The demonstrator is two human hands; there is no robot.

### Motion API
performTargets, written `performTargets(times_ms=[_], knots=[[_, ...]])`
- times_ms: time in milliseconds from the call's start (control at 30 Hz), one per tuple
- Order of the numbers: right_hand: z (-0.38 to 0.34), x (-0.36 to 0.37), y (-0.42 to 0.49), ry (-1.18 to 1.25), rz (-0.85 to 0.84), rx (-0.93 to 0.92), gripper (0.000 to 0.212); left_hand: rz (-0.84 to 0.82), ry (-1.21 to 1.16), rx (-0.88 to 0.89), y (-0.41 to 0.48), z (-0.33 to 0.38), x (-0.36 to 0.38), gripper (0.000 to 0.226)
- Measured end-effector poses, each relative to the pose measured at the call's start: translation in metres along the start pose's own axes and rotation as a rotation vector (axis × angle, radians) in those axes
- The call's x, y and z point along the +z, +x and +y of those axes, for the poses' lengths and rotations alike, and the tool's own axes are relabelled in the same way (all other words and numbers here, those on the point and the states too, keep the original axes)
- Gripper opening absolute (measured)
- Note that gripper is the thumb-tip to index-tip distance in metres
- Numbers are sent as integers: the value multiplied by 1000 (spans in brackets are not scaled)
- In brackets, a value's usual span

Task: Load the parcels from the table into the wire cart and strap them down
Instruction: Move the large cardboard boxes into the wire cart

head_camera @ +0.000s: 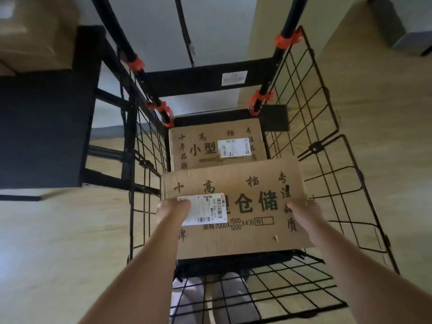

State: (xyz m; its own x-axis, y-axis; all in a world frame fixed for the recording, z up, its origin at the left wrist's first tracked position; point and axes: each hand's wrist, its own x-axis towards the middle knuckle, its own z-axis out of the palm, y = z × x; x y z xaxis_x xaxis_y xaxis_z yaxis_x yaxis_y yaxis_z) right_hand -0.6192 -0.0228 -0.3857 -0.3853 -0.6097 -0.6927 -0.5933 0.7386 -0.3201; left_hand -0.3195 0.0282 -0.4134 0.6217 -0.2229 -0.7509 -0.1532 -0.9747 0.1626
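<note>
The left hand (174, 208) and right hand (304, 206) grip a cardboard parcel (236, 213) above the wire cart's (304, 101) near edge. It is tilted, so it could snag the side mesh or jam against the loaded parcel (210, 146).

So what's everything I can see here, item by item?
cart: one, black wire with orange clamps, centre
held box: one, brown card, over the cart
lower box: one, brown card, inside the cart at its far end
labels: two, white, one on each box
table: one, black, left
table box: one, brown, on the table, blurred
floor: pale wood, all around
feet: seemingly two, pale, seen through the cart's near panel
hands: two, bare; left hand and right hand grip the held box's side edges
</note>
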Motion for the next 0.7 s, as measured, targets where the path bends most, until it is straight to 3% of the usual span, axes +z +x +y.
performTargets(times_ms=[133, 433, 700], knots=[[11, 23, 22, -53, 5, 40, 19, 8, 102, 8, 23, -9, 24, 46], [16, 53, 50, -99, -117, 38, 14, -4, 38, -46, 55, -33, 51, 46], [24, 67, 62, -220, -129, 77, 16, 78, -12, -109, 54, -29, 61, 62]])
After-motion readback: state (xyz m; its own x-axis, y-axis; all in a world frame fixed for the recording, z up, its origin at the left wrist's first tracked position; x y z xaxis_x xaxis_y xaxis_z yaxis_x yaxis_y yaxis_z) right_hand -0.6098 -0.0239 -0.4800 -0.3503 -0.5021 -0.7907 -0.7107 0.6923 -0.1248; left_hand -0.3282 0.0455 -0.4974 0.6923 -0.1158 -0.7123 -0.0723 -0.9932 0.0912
